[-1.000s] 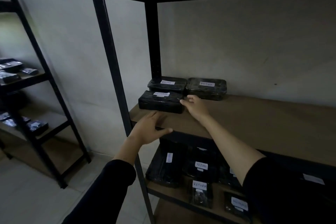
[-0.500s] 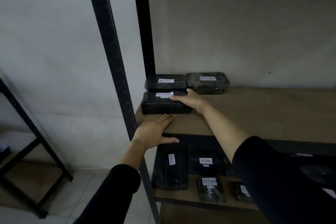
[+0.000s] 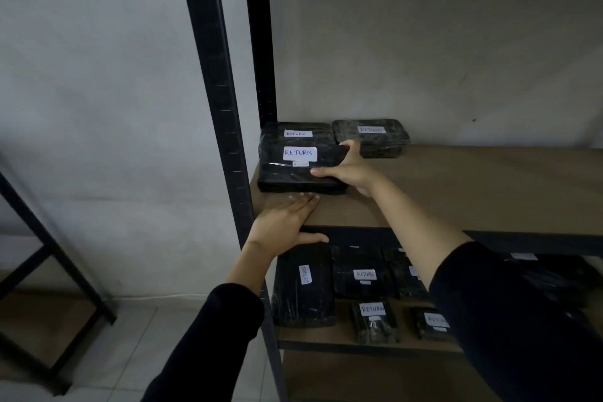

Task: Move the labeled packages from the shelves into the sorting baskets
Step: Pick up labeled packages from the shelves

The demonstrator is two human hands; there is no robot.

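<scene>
Package: front black-wrapped package (image 3: 300, 170) with a white "RETURN" label, lying at the left end of the upper shelf (image 3: 456, 192), just ahead of two more labelled packages (image 3: 370, 137) by the wall.
Right hand: right hand (image 3: 350, 168) clamps the front package's right end, thumb laid along the near top edge, fingers reaching round the far corner.
Left hand: left hand (image 3: 287, 220) lies flat and open on the shelf board, fingertips just short of the package's front side, thumb hooked under the shelf lip; it holds nothing.
Step in hand: I'd say the pick-up of this one package is beginning; it looks not yet lifted off the board.
Next move: likely a slide or lift toward the shelf edge, with the left hand ready to support the underside; no basket is in sight, so a turn away would follow.
Lower shelf: several more "RETURN" packages (image 3: 365, 276) wait below.
Since a second ago: the right hand has gone from touching the package's corner to gripping its end, and the left hand has crept forward.
</scene>
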